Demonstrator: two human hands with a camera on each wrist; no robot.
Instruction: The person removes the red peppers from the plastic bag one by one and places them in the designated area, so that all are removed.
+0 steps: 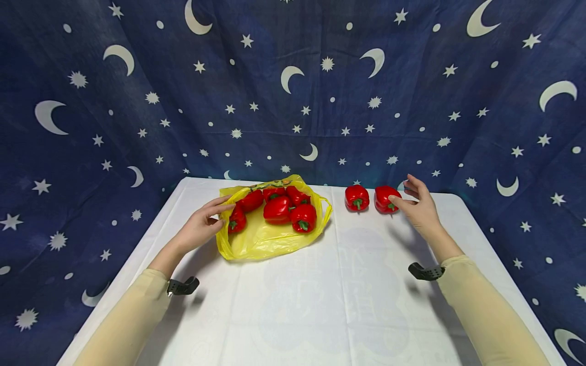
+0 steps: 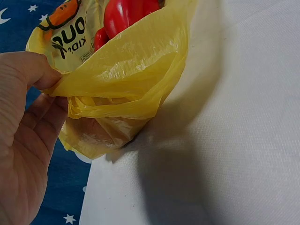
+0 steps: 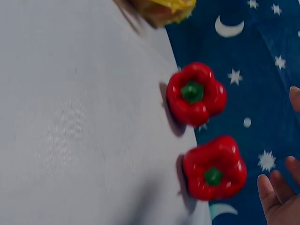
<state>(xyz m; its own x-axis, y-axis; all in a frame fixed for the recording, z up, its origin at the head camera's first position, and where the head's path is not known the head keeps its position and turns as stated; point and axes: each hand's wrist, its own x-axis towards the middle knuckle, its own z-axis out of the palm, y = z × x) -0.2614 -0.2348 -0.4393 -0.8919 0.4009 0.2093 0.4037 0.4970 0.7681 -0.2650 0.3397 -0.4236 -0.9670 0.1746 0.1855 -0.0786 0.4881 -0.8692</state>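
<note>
A yellow plastic bag (image 1: 256, 239) lies open at the back left of the white table (image 1: 320, 300), with several red bell peppers (image 1: 278, 209) on it. My left hand (image 1: 218, 212) pinches the bag's left edge between thumb and fingers; in the left wrist view the thumb (image 2: 33, 70) presses the yellow bag (image 2: 126, 79) against the fingers. Two more red peppers stand on the table to the right, one (image 1: 357, 197) beside the other (image 1: 384, 199). My right hand (image 1: 409, 195) is open with fingers spread just right of the second pepper (image 3: 214, 168); its fingers (image 3: 274, 199) are apart from it.
A dark blue cloth with white moons and stars (image 1: 293, 91) hangs behind and around the table. The table's far edge runs just behind the peppers. Black wrist mounts (image 1: 183, 286) sit on both sleeves.
</note>
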